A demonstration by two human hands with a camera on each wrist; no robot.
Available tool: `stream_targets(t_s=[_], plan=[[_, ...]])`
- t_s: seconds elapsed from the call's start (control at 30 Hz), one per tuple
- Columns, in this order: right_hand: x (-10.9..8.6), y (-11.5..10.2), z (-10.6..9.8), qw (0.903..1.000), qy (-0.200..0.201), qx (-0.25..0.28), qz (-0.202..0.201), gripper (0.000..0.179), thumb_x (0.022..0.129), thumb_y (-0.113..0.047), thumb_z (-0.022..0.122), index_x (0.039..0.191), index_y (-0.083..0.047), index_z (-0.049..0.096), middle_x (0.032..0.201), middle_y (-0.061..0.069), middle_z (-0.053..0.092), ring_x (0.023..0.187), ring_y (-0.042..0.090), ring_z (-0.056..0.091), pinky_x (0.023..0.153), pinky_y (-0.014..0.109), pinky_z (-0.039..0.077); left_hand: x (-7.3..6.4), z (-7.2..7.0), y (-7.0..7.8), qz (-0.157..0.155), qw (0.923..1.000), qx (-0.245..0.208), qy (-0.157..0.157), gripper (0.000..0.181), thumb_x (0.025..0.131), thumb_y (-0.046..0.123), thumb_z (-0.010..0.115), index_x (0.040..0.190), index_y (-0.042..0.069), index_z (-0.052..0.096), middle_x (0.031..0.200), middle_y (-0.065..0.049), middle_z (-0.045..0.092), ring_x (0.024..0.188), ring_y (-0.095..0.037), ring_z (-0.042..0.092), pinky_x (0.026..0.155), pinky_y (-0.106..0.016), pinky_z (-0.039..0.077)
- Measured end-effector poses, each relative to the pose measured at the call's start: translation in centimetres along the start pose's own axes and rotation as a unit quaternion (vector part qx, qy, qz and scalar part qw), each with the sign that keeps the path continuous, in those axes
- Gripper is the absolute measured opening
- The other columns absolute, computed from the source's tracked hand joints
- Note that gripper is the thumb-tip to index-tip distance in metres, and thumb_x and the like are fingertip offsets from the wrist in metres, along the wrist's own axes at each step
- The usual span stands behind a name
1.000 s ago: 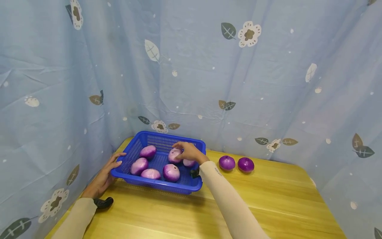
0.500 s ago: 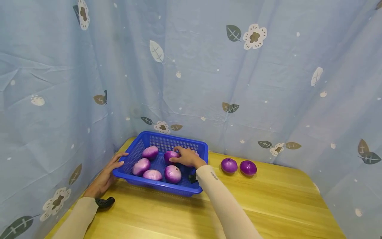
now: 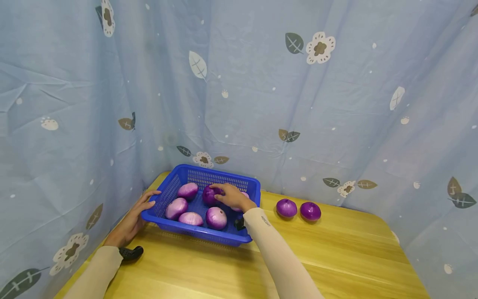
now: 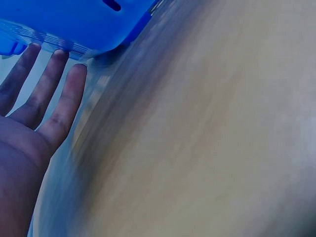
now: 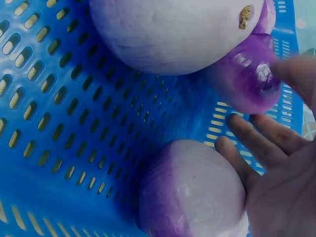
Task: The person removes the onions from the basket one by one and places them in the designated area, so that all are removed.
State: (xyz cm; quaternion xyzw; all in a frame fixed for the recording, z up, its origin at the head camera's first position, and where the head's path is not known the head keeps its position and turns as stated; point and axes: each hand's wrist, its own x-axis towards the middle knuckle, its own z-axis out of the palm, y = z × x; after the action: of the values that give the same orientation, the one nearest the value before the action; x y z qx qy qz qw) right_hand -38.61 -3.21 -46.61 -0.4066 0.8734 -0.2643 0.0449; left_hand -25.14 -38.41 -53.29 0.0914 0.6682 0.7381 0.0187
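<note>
My right hand [image 3: 233, 196] reaches into a blue plastic basket [image 3: 198, 234], thumb and fingers around a dark purple red onion [image 3: 210, 195] near its back wall. In the right wrist view, the thumb crosses that onion [image 5: 249, 81] while the fingertips [image 5: 234, 121] lie at its lower side. Another onion [image 5: 192, 192] sits close beside this hand and is partly covered by it in the head view. At the basket's left side, my left hand [image 3: 130, 220] touches the rim with extended fingers. Those straight fingers [image 4: 64, 101] show against the basket's side in the left wrist view.
Several more onions [image 3: 188, 191] lie in the basket, toward its left and front. Two purple onions [image 3: 286, 207] stand on the wooden table [image 3: 358, 245] to the right of the basket. A blue patterned curtain [image 3: 246, 104] closes off the back and sides.
The onion under my right hand has turned from its pale side to its dark purple side and shifted slightly left. The left hand stays at the rim; the head view has shifted slightly.
</note>
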Motion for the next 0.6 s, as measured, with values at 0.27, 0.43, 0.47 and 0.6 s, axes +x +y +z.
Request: stream_targets(t_s=[0.27, 0.43, 0.47, 0.6], plan=[[0.2, 0.1, 0.6, 0.9991, -0.008, 0.016, 0.040, 0.062, 0.088, -0.023, 0.083, 0.141, -0.007, 0.054, 0.137, 0.011, 0.060, 0.130, 0.026, 0.054, 0.113, 0.040, 0.039, 0.1, -0.1, -0.1, -0.010, 0.9999, -0.006, 0.001, 0.046, 0.111, 0.030, 0.043, 0.155, 0.021, 0.037, 0.157, -0.006, 0.018, 0.123, -0.020, 0.055, 0.096, -0.031, 0.053], [0.7, 0.0, 0.9, 0.9989, -0.018, 0.008, 0.044, 0.076, 0.091, -0.031, 0.081, 0.153, -0.009, 0.043, 0.144, 0.014, 0.056, 0.135, 0.029, 0.051, 0.115, 0.043, 0.037, 0.1, -0.1, 0.0, -0.012, 0.9999, -0.010, 0.000, 0.045, 0.111, 0.030, 0.043, 0.155, 0.022, 0.037, 0.156, -0.007, 0.019, 0.123, -0.021, 0.055, 0.096, -0.031, 0.053], [0.8, -0.1, 1.0, 0.9990, -0.021, 0.006, 0.039, 0.078, 0.091, -0.033, 0.080, 0.155, -0.009, 0.041, 0.147, 0.014, 0.054, 0.138, 0.029, 0.049, 0.116, 0.044, 0.036, 0.1, -0.1, 0.0, -0.012, 0.9999, -0.012, -0.001, 0.045, 0.111, 0.030, 0.042, 0.155, 0.022, 0.038, 0.155, -0.007, 0.019, 0.122, -0.021, 0.056, 0.095, -0.031, 0.053], [1.2, -0.4, 1.2, 0.9988, -0.035, -0.029, 0.016, 0.071, 0.093, -0.038, 0.076, 0.152, -0.010, 0.048, 0.147, 0.010, 0.055, 0.139, 0.027, 0.047, 0.118, 0.042, 0.033, 0.1, 0.0, 0.0, -0.011, 0.9998, -0.015, 0.001, 0.044, 0.111, 0.029, 0.042, 0.154, 0.022, 0.038, 0.153, -0.008, 0.023, 0.121, -0.021, 0.057, 0.095, -0.031, 0.053]])
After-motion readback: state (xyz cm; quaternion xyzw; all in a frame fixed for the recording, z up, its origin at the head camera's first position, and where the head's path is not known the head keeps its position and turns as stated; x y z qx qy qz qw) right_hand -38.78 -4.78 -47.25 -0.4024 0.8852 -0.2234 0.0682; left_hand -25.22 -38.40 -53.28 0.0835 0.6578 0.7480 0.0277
